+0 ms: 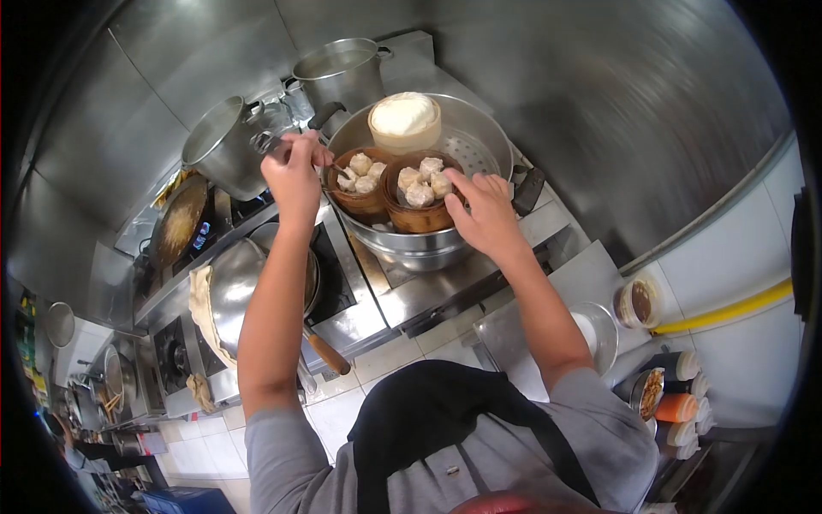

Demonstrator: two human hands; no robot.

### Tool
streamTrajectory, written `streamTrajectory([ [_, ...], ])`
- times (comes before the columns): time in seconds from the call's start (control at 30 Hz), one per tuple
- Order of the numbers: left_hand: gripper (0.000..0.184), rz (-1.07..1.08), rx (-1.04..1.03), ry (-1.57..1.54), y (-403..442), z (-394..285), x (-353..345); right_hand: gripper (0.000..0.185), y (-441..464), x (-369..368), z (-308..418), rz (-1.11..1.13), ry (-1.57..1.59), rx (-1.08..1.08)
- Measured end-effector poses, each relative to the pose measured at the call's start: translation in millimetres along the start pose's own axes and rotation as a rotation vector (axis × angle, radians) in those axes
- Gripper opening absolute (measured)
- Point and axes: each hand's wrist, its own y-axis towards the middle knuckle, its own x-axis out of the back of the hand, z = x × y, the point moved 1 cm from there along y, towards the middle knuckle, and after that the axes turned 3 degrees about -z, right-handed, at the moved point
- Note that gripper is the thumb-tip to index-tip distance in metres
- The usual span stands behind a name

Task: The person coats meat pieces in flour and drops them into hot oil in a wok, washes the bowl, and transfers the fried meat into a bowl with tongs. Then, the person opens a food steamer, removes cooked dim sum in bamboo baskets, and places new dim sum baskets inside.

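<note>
Two bamboo baskets of dumplings stand side by side in a big perforated metal steamer (492, 137). My left hand (295, 167) is closed on metal tongs (267, 142), whose tips reach the dumplings in the left basket (358, 206). My right hand (484, 208) is at the rim of the right basket (417, 221), index finger by the dumplings (419, 190), the other fingers apart; it seems to hold nothing. Behind the two baskets, a third basket (407, 141) holds a large white bun (402, 113).
Two tall pots (224, 141) (341, 73) stand behind the stove. At the left, a pan of oil (181, 221) sits over a blue flame. A domed metal lid (235, 287) and a wooden handle (327, 353) lie nearer. Sauce containers (676, 407) stand at the right; a person (81, 454) is far left.
</note>
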Motion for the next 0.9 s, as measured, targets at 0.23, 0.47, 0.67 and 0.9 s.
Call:
streamTrajectory([
  [0.23, 0.024, 0.203, 0.143, -0.138, -37, -15, -33, 0.032, 7, -1, 0, 0.066, -0.055, 0.092],
  [0.47, 0.025, 0.272, 0.24, -0.093, -29, -9, -49, 0.04, 31, 65, -24, -0.352, 0.086, -0.211],
  [0.67, 0.025, 0.277, 0.318, -0.158, -14, -22, -62, 0.043, 13, 87, -27, -0.293, 0.173, -0.376],
  [0.9, 0.025, 0.185, 0.417, -0.037, 1, 4, -65, 0.043, 1, 92, -30, -0.28, 0.236, -0.415],
])
